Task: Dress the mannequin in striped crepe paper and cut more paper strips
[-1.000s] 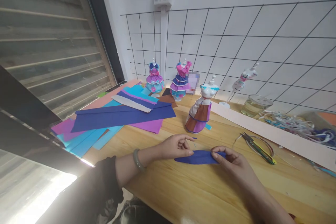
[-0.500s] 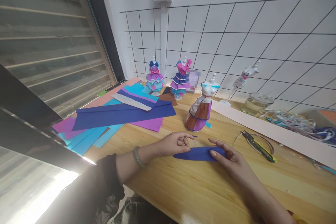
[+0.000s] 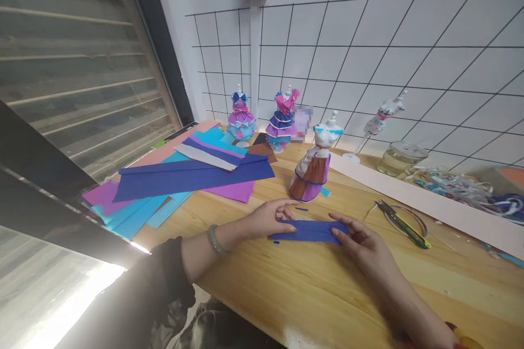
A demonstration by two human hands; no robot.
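A dark blue strip of crepe paper (image 3: 313, 230) stretches between my two hands, just over the wooden table. My left hand (image 3: 273, 219) pinches its left end, thumb on the near side. At the right end, my right hand (image 3: 360, 239) grips the strip between thumb and fingers. Small blue scraps lie close by: a thin sliver (image 3: 302, 209) beyond the strip and a tiny piece (image 3: 276, 242) in front of it. Past the hands stands a small white mannequin (image 3: 313, 174) in a brown, white and purple paper skirt with a light blue band at the chest.
Coloured paper sheets (image 3: 192, 180) are heaped at the left. Two dressed mannequins (image 3: 241, 120) stand at the back, with a tilted bare one (image 3: 382, 117) farther right. Green-handled snips (image 3: 403, 223), a glass jar (image 3: 401, 158), tangled ribbons (image 3: 454, 188) and a pale paper strip (image 3: 409, 199) occupy the right.
My left hand has shifted its hold on the left end, and the blue strip now lies flatter and straighter. A tiny blue scrap now shows in front of it.
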